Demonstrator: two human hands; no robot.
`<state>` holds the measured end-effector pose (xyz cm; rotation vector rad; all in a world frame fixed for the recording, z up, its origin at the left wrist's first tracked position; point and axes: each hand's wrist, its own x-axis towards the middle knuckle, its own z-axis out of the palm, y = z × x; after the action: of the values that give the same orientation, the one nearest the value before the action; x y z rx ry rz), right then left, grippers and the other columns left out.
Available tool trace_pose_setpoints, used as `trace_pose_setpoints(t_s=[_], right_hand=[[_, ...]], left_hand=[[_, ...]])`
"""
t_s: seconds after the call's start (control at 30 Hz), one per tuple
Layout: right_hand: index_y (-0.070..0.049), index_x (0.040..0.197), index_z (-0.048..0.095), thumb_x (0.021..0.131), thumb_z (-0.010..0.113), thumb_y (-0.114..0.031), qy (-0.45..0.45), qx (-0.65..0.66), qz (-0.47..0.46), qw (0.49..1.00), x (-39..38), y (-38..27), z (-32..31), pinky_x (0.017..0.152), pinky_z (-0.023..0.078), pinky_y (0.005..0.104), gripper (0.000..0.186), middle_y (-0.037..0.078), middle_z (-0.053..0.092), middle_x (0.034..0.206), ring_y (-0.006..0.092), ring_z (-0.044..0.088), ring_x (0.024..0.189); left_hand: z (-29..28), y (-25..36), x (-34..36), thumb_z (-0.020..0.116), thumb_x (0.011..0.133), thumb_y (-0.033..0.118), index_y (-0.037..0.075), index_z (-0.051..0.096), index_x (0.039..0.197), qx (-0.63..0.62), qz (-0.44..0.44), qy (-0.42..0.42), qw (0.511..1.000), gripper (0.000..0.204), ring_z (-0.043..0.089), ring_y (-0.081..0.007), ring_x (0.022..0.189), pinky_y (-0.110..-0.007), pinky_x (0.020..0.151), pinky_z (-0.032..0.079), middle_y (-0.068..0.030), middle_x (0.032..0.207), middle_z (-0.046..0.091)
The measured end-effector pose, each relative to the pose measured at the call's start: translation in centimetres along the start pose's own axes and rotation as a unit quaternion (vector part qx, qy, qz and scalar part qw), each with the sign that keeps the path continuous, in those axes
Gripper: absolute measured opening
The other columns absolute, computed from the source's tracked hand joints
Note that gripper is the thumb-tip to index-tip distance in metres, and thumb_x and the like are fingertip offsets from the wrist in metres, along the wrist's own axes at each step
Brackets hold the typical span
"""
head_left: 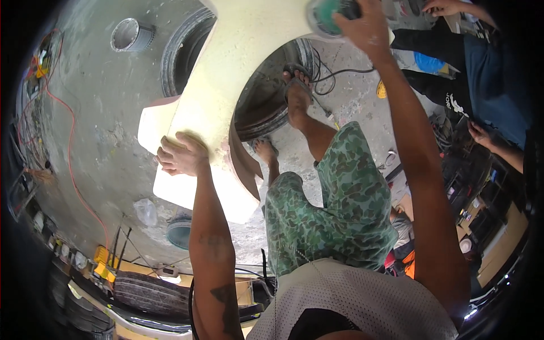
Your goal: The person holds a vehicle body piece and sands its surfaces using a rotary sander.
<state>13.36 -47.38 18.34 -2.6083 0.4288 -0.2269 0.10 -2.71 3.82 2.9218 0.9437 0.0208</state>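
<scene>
A large cream curved panel (218,68) with a cut-out arch lies over dark tyres (266,113). My left hand (181,153) rests on its lower-left part, fingers bent over the surface and wrapped onto the panel. At the top, my right hand (365,31) grips a round green tool (326,14), perhaps a sanding pad, on the panel's upper end; the hand and tool are slightly blurred. My sandalled foot stands by the tyre opening.
A co-worker (493,90) in dark clothes stands close at the right. A metal can (131,34), an orange cord (73,136), a plastic bag (146,212), a blue bucket (178,232) and black cables (334,73) lie on the concrete floor. Tyres and yellow tools line the lower left.
</scene>
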Motion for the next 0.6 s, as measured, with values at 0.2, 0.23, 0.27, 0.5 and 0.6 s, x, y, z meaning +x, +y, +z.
trace_pose_setpoints(t_s=[0.2,0.23,0.27,0.5,0.6], right_hand=[[-0.014,0.14,0.06,0.071,0.079,-0.023,0.053,-0.09,-0.014,0.994,1.4,1.9,-0.5,0.104,0.048,0.0443,0.073,0.021,0.061,0.126,0.0387,0.061,0.115],[-0.016,0.14,0.06,0.071,0.078,-0.023,0.062,-0.108,-0.034,0.992,1.0,1.0,0.3,0.101,0.05,0.0447,0.071,0.022,0.059,0.127,0.0393,0.062,0.114],[-0.016,0.14,0.06,0.071,0.078,-0.023,0.062,-0.109,-0.041,0.991,0.8,-0.2,1.0,0.101,0.05,0.0447,0.071,0.022,0.059,0.127,0.0393,0.062,0.114],[-0.022,0.137,0.063,0.077,0.076,-0.02,-0.071,-0.013,-0.116,0.991,-4.8,-11.9,6.2,0.093,0.055,0.0454,0.062,0.021,0.06,0.118,0.041,0.064,0.107],[-0.022,0.137,0.063,0.077,0.077,-0.019,-0.092,-0.007,-0.153,0.984,-7.5,-15.2,8.2,0.093,0.055,0.0461,0.062,0.021,0.06,0.118,0.0415,0.064,0.107]], left_hand=[[-0.3,0.0,-0.1,0.031,0.101,0.066,0.012,0.05,0.143,-0.053,-0.001,0.008,0.999,0.07,0.026,-0.0445,0.147,-0.071,0.117,0.017,-0.0229,0.149,0.04],[-0.3,0.0,-0.1,0.031,0.101,0.066,0.012,0.05,0.142,-0.053,0.003,0.005,0.999,0.07,0.026,-0.0446,0.147,-0.071,0.117,0.017,-0.023,0.149,0.04],[-0.3,-0.1,-0.1,0.032,0.101,0.066,0.012,0.051,0.142,-0.05,0.014,0.006,0.999,0.07,0.026,-0.0447,0.148,-0.071,0.117,0.017,-0.0231,0.149,0.039],[0.1,-0.5,0.1,0.036,0.101,0.059,0.012,0.05,0.145,-0.058,0.001,-0.009,0.998,0.066,0.022,-0.0431,0.151,-0.07,0.12,0.011,-0.0255,0.15,0.039],[0.3,-0.7,0.2,0.037,0.1,0.059,0.013,0.051,0.146,-0.075,-0.003,-0.023,0.997,0.066,0.021,-0.0421,0.151,-0.069,0.121,0.009,-0.0258,0.151,0.039]])
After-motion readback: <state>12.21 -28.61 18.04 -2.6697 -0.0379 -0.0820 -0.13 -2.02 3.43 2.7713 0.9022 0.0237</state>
